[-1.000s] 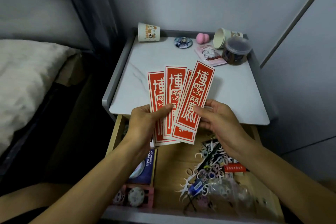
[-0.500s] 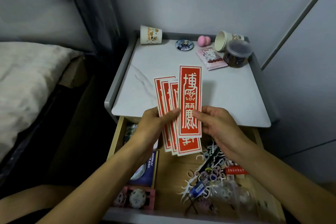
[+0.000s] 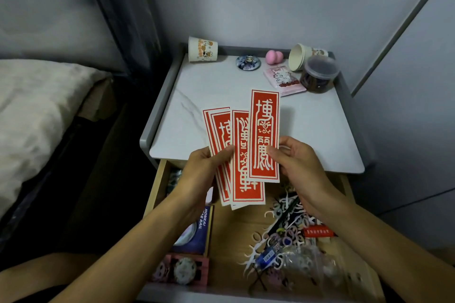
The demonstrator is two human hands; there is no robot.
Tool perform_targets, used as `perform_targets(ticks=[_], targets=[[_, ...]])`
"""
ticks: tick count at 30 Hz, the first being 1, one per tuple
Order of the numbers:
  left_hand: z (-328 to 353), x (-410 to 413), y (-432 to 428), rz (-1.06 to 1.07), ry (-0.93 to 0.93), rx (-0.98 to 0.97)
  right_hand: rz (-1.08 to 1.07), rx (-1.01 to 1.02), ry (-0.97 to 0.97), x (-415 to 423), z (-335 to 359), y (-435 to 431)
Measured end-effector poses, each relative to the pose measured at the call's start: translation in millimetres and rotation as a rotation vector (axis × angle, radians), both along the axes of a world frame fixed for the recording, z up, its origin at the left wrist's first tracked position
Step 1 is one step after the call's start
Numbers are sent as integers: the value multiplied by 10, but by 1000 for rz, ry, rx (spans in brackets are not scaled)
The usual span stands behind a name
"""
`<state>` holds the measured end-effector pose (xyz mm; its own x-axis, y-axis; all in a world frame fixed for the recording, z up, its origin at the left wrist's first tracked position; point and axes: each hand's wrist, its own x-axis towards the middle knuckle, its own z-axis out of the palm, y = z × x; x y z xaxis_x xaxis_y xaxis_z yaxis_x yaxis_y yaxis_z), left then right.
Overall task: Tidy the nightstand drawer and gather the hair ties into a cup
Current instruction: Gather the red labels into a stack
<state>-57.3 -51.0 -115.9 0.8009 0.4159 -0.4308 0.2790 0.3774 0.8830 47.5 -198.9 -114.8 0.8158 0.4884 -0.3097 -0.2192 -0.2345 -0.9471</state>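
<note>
Several red paper slips [image 3: 246, 145] with white characters are held upright over the front edge of the nightstand top [image 3: 216, 91]. My left hand [image 3: 206, 170] pinches the back slips near their lower left. My right hand [image 3: 298, 167] pinches the front slip [image 3: 264, 130] by its right edge. Below, the wooden drawer [image 3: 157, 189] stands open. A tangle of hair ties and white floss picks [image 3: 283, 233] lies in its right half. One paper cup [image 3: 202, 49] lies on its side at the back left of the top, another paper cup [image 3: 299, 56] at the back right.
On the top stand a round badge [image 3: 248, 63], a pink sponge [image 3: 273, 56], a pink packet [image 3: 283, 80] and a dark lidded jar [image 3: 319, 74]. The drawer's left side holds a blue box [image 3: 197, 231] and a pink case [image 3: 182, 270]. A bed [image 3: 37, 110] lies to the left.
The fanned slips have been drawn closer together. The front slip has turned from tilted right to upright and now overlaps the others. Both hands kept their grip.
</note>
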Motion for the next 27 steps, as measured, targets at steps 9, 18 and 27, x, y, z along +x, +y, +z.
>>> perform_targets(ticks=[9, 18, 27], targets=[[7, 15, 43, 47, -61, -75, 46, -24, -93, -7, 15, -5], [46, 34, 89, -17, -51, -74, 209, -113, -164, 34, 53, -14], [61, 41, 74, -4, -42, -209, 169, -94, -130, 125, 48, -46]])
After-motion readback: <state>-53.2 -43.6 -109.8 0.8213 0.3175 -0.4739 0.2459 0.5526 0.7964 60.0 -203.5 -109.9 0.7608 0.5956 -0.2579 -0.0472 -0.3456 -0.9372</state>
